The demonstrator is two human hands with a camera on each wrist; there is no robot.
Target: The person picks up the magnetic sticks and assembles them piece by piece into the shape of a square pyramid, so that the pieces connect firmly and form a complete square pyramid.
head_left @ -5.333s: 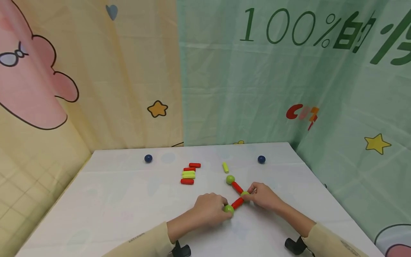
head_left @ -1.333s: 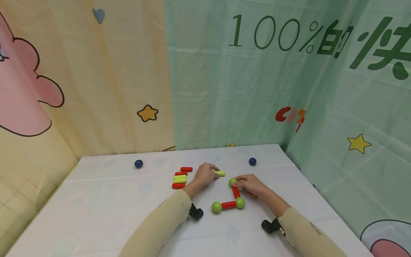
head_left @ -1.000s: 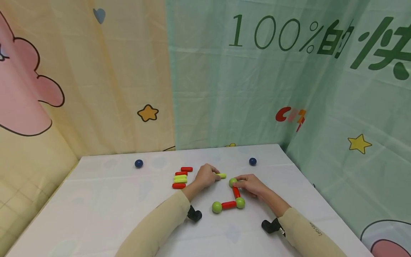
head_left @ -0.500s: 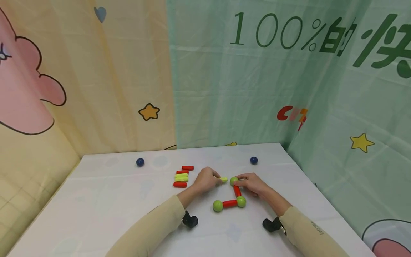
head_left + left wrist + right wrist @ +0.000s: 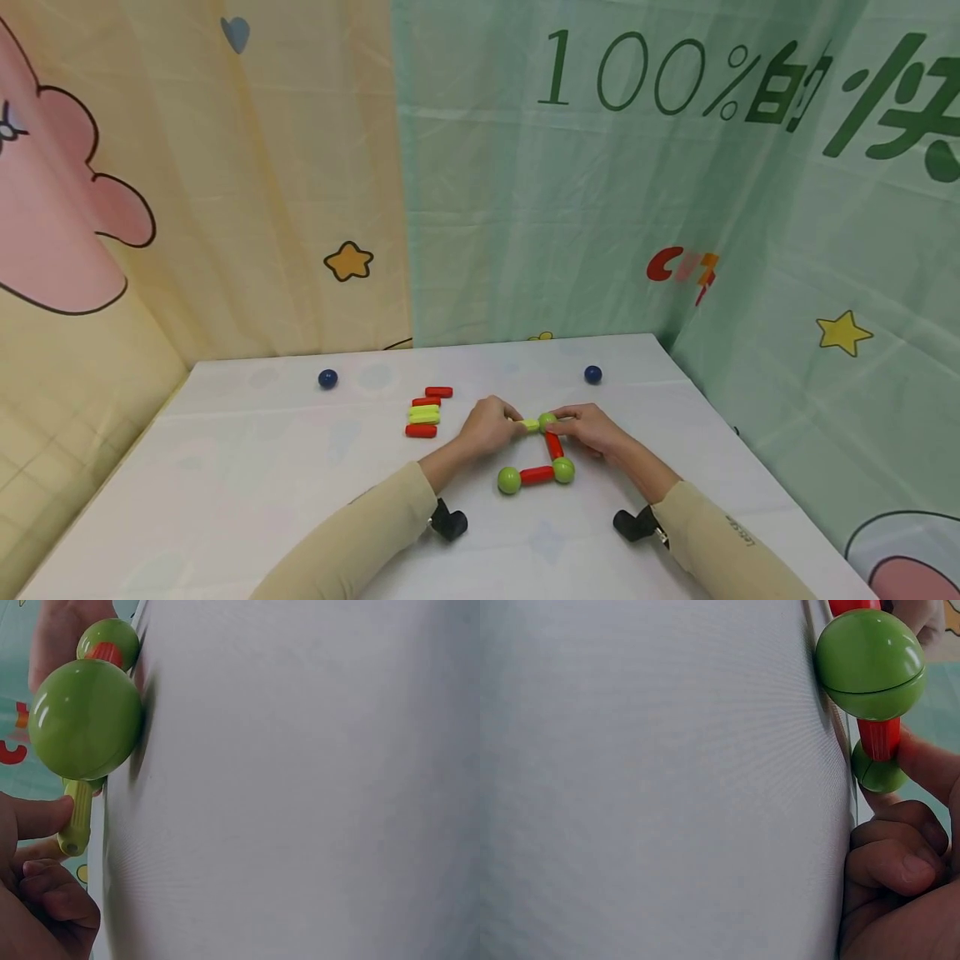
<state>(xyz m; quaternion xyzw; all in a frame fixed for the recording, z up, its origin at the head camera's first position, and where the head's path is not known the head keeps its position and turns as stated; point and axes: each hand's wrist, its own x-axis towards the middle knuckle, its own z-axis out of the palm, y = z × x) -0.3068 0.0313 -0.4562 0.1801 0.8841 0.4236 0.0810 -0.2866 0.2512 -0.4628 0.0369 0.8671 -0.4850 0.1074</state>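
Observation:
My left hand (image 5: 487, 427) pinches a yellow-green toy rod (image 5: 77, 817) between thumb and finger, its far end right at a green ball (image 5: 547, 422). That ball is held by the thumb and fingertips of my right hand (image 5: 592, 429). From it a red rod (image 5: 879, 737) runs to a second green ball (image 5: 563, 470) at the corner. Another red rod (image 5: 537, 476) leads left to a third green ball (image 5: 86, 720). Together they form an angular chain on the white table. In the left wrist view, the nearest ball hides most of the held one.
Left of the hands lie several loose rods: red ones (image 5: 421, 431) and yellow-green ones (image 5: 424, 415), side by side. Two dark blue balls (image 5: 327, 379) sit toward the back of the white table (image 5: 225, 492), one on each side. Printed curtains (image 5: 525, 208) hang behind.
Earlier, both hands were on the near part of the chain. Since then my left hand has taken the yellow-green rod and brought it rightward to the far ball, which my right hand now holds.

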